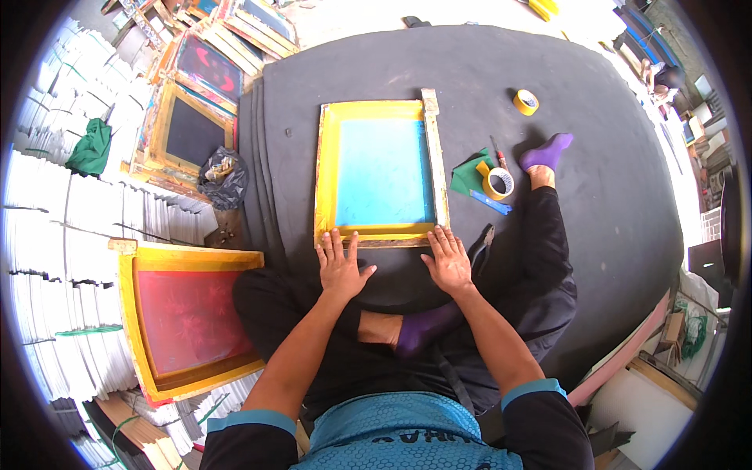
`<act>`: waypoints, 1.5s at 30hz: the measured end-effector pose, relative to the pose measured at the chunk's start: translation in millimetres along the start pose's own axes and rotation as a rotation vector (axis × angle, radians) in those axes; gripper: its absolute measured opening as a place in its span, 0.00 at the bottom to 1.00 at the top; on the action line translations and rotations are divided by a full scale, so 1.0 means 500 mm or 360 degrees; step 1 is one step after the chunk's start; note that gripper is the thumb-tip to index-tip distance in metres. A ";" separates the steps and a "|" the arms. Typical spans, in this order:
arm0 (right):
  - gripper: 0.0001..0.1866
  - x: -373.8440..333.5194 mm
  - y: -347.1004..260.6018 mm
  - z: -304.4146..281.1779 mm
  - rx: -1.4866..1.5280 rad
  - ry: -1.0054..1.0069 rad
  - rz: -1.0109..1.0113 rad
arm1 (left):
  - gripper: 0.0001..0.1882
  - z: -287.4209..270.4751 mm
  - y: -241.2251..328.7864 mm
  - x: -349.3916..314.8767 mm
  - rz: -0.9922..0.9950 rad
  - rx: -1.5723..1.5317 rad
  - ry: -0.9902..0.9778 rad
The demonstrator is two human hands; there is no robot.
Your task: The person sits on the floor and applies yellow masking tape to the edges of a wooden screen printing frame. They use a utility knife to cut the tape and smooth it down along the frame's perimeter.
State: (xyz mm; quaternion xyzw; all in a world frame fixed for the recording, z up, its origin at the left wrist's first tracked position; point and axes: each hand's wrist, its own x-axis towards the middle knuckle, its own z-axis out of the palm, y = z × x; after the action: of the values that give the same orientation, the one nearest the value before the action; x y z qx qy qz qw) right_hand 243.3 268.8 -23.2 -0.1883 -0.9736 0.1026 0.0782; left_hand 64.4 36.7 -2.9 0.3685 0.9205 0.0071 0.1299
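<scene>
Yellow-edged screen frame (384, 176) lay flat on the black mat (619, 227), left hand (341, 272) and right hand (451, 268) unclenched, fingers laid on its near corners. It seemed light and stiff, its blue mesh (384, 153) likely delicate; the side rails (437, 168) looked the safest hold.

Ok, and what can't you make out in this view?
In the head view:
Palms of the left hand and right hand: face down, hidden behind their backs.
Dark mat under the blue-screened frame: covered by it.
Yellow object: cut off by top edge.
What the distant person is doing: too small.
</scene>
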 end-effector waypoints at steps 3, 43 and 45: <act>0.28 0.006 0.003 -0.026 0.0014 0.0107 0.0256 | 0.49 0.004 0.039 0.008 0.0200 -0.0051 0.0100; 0.18 0.065 -0.022 -0.149 0.1144 -0.1122 0.1061 | 0.37 0.047 0.127 0.051 0.0657 -0.0481 0.0358; 0.18 0.070 -0.030 -0.153 0.1060 -0.1107 0.1015 | 0.38 0.050 0.128 0.052 0.0651 -0.0488 0.0363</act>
State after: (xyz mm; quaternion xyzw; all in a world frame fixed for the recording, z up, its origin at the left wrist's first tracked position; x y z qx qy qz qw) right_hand 220.8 281.6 58.0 -0.3930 -0.7523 0.4779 -0.2263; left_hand 95.9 99.0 -26.4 0.5195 0.8239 0.2138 0.0755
